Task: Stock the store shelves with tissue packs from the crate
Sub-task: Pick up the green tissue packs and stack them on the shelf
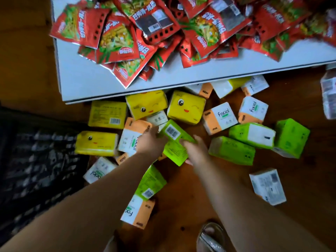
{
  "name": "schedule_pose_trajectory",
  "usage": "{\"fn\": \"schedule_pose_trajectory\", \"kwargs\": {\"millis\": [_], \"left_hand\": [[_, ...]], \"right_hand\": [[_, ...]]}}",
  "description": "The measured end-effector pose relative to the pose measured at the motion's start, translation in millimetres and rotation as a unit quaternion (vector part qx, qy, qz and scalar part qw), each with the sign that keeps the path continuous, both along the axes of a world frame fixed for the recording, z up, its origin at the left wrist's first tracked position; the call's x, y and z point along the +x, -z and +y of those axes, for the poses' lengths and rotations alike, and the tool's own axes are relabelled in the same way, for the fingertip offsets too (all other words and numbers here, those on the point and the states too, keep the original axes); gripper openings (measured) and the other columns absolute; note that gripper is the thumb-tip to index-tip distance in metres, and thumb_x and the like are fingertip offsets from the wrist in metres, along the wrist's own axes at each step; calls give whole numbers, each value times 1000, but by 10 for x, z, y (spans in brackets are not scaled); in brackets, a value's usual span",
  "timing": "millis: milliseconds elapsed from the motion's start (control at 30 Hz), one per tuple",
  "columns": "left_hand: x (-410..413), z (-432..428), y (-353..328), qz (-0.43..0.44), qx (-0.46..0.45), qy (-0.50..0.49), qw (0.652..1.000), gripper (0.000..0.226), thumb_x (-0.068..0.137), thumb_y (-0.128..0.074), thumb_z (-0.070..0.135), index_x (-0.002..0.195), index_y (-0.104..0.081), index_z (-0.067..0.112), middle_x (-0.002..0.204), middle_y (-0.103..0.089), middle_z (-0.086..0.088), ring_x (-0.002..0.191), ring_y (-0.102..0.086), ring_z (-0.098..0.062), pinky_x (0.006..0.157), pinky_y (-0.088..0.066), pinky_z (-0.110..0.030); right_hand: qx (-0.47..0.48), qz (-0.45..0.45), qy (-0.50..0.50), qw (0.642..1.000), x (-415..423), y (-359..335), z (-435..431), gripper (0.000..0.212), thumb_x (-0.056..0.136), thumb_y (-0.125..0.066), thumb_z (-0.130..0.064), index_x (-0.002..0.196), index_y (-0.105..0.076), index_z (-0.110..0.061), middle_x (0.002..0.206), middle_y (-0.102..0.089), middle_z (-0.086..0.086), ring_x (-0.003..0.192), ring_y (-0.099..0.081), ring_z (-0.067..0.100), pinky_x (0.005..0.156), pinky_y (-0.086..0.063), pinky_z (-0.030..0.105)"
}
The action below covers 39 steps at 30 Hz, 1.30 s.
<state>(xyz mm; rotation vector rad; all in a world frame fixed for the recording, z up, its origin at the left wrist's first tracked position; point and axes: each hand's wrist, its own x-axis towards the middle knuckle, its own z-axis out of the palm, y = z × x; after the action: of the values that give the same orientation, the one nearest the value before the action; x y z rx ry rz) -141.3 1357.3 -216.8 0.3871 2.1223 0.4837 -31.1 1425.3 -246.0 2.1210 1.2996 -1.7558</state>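
Item: green pack (174, 151), centre of frame, amid loose packs below the white shelf (87, 79). Its long axis appears to run roughly up-frame, tilted, with the barcode face upward.
Right hand (195, 151): at the pack's right edge, fingers curled over it, gripping.
Left hand (151, 140): touching the pack's left end; blurred, so its hold is undeterminable.
Both hands are equally near.
Crate (36, 151): far left.

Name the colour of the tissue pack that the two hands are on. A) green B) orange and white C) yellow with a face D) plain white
A: the left hand and the right hand meet on a green tissue pack, barcode facing up, and the right hand's fingers curl over its edge.
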Motion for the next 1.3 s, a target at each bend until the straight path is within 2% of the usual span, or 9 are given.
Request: {"fn": "schedule_pose_trajectory", "kwargs": {"millis": [167, 300, 433, 500, 600, 767, 933, 1167, 1300], "left_hand": [[123, -118, -644, -21, 2, -52, 998, 42, 90, -56, 33, 128, -55, 15, 127, -55, -11, 111, -54, -30, 85, -41, -30], [198, -138, -1499, -25, 23, -115, 993, 38, 93, -50, 38, 115, -59, 7, 114, -63, -16, 108, -57, -31, 78, -40, -27], [159, -91, -2485, -42, 45, -220, 973, 46, 88, -49, 53, 101, -57, 9, 109, -61, -20, 107, -58, -36, 91, -50, -45], [93, -49, -3035, -59, 61, -298, 951, 53, 82, -52, 61, 94, -57, 9, 103, -60, -15, 105, -57, -34, 93, -50, -46], [26, -27, -3817, -84, 102, -373, 918, 55, 77, -59, 63, 80, -55, 9, 78, -60, -8, 86, -59, -26, 90, -50, -40], [5, -118, -4821, -105, 160, -391, 900, 36, 77, -69, 47, 80, -56, 14, 68, -61, -2, 73, -54, -22, 73, -45, -34], [-6, -138, -5666, -132, 240, -313, 909, 15, 82, -65, 25, 70, -57, 20, 67, -62, 2, 66, -60, -13, 57, -43, -24], [-135, -190, -6706, -204, 318, -262, 888, 32, 84, -56, 46, 99, -57, 18, 94, -60, -4, 76, -56, -24, 66, -39, -28], [-204, -193, -7129, -160, 412, -269, 856, 12, 69, -64, 15, 78, -56, 16, 84, -53, -18, 69, -51, -26, 54, -39, -25]], "right_hand": [[66, 1, -2, 998, 85, -752, -38, 34, 92, -52, -33, 118, -56, -12, 119, -56, 11, 113, -52, 32, 93, -48, 52], [144, -22, 74, 987, 107, -1640, -72, 36, 93, -51, -37, 110, -59, -7, 118, -59, 16, 111, -54, 35, 90, -48, 46], [181, -10, 93, 979, 20, -2672, 43, 44, 89, -59, -31, 119, -54, 1, 122, -57, 19, 113, -54, 33, 85, -40, 33], [180, 13, 96, 979, -63, -3214, 103, 44, 84, -65, -31, 117, -57, -2, 112, -61, 16, 106, -57, 29, 93, -46, 40], [186, 64, 21, 980, -152, -3927, 145, 32, 81, -66, -31, 94, -67, -2, 91, -65, 15, 86, -59, 29, 81, -50, 38], [189, 180, 29, 965, -87, -5028, 133, 12, 80, -67, -18, 76, -66, -7, 75, -59, 7, 75, -51, 18, 67, -39, 32], [240, 206, 122, 941, -103, -5836, 130, 44, 86, -60, -43, 58, -44, -12, 63, -43, 4, 64, -42, 21, 66, -34, 36], [299, 296, 165, 892, -94, -6861, 14, 27, 75, -69, -4, 59, -51, -14, 62, -53, 4, 69, -51, 20, 64, -39, 30], [315, 367, 153, 862, -100, -7297, -66, 25, 64, -71, -2, 66, -52, -17, 72, -57, 8, 69, -53, 22, 65, -42, 31]]}}
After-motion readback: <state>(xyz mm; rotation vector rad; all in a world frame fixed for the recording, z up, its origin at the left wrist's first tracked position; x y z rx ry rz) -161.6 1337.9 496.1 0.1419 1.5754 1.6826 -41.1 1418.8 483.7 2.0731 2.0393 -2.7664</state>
